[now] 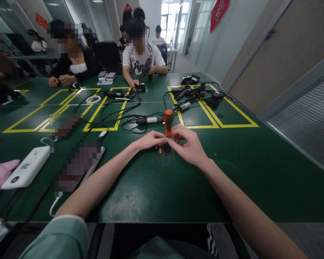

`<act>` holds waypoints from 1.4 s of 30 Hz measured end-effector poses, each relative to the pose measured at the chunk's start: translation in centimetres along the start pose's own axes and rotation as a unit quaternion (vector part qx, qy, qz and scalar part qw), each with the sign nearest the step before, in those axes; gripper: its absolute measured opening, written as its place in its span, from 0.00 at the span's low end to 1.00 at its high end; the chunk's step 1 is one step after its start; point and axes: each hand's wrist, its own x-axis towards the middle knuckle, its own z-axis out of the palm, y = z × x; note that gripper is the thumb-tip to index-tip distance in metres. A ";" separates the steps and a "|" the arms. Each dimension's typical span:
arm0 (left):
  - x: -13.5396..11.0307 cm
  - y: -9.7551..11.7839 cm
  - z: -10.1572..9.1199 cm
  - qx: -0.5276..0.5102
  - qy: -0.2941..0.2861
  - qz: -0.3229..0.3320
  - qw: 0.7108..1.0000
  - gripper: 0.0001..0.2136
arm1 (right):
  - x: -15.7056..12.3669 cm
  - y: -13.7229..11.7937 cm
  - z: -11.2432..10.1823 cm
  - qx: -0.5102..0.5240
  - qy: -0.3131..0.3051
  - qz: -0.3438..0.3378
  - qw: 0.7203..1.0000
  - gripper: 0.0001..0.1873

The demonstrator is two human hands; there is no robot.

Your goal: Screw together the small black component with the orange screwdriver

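Observation:
An orange and black screwdriver [168, 122] stands upright with its handle on top, at the middle of the green table [140, 194]. Below it is a small dark round part [166, 148], mostly covered by fingers. My left hand [150, 140] is closed at the left side of this part, fingertips against it. From the right, my right hand [187, 144] pinches just under the screwdriver's handle, its thumb and fingers bent inward. Both sets of fingertips meet there, hiding the shaft and tip. Whether a screw is between them I cannot make out.
A grey and black electric screwdriver [151, 120] with a coiled cable lies just beyond my hands. Cables and black tools [186, 93] lie at back right. A white power bank [27, 167] and phone-like device [79, 165] lie left. Across the table a person [144, 57] holds a drill.

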 end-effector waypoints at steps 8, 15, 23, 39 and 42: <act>0.0 0.1 0.0 -0.001 0.001 0.004 1.000 0.14 | 0.0 0.6 -0.1 0.071 0.041 0.065 0.995 0.08; -0.1 0.4 0.1 0.001 0.008 -0.007 1.000 0.12 | -0.3 0.8 -0.5 0.142 0.035 0.120 0.982 0.18; -0.2 0.7 0.2 -0.003 0.001 -0.013 1.000 0.13 | -0.6 0.3 0.1 0.230 0.005 0.174 0.957 0.20; -0.1 0.2 0.1 0.006 0.000 -0.003 1.000 0.12 | -0.4 0.0 0.1 0.214 0.075 0.155 0.962 0.17; -0.1 0.4 0.1 0.005 0.003 -0.010 1.000 0.11 | -0.6 0.1 -0.2 0.193 0.087 0.149 0.966 0.24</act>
